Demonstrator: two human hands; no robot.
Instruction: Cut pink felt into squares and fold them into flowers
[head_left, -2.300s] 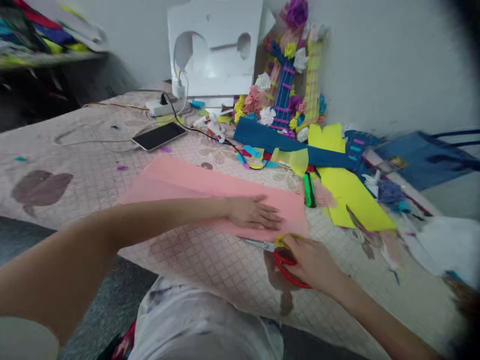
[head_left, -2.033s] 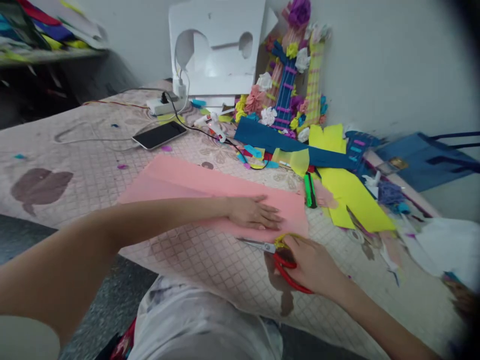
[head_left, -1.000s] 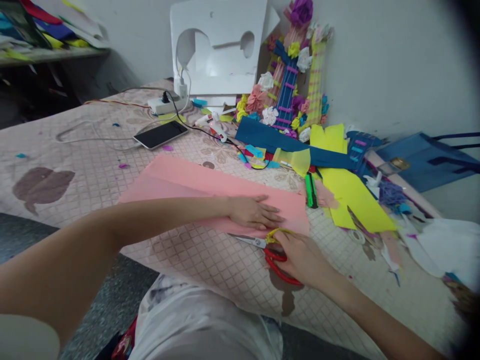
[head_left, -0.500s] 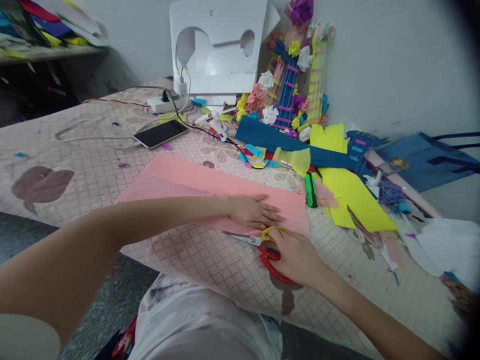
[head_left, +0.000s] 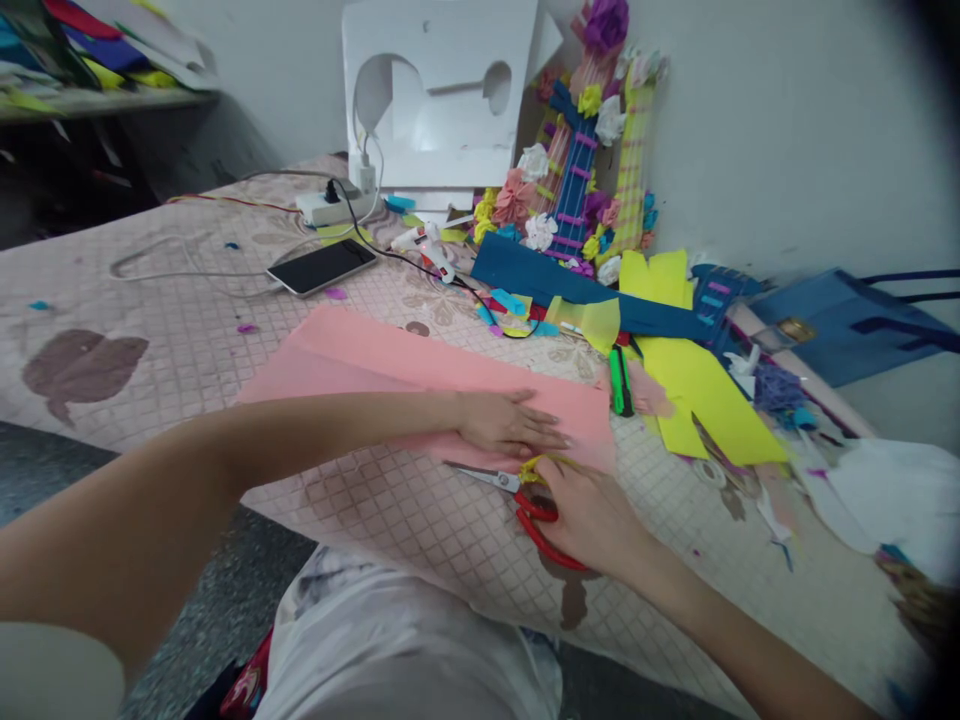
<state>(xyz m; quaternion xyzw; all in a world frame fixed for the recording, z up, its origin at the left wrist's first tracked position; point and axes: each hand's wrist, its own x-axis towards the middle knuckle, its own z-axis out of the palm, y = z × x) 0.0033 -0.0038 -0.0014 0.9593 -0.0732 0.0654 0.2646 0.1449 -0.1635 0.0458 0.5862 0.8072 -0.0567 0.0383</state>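
A large pink paper sheet [head_left: 420,370] lies on the patterned mat [head_left: 165,350] in front of me. My left hand [head_left: 510,425] rests flat on the sheet's right part, fingers stretched out, pressing it down. Just below, my right hand [head_left: 592,515] is closed round red-handled scissors [head_left: 525,495]. The scissors' metal blades point left along the sheet's near edge. A bit of yellow material [head_left: 536,467] sits at the scissor handles by my right fingers.
A phone [head_left: 321,267] and a power strip [head_left: 330,208] with cables lie at the back. A glue gun [head_left: 427,245], yellow sheets [head_left: 697,390], blue paper [head_left: 570,285], a green marker [head_left: 619,380] and paper-flower crafts [head_left: 577,160] crowd the right. A white foam block [head_left: 439,90] stands behind.
My right hand has slid the scissors leftward along the pink sheet's near edge. My left hand has stayed flat on the paper.
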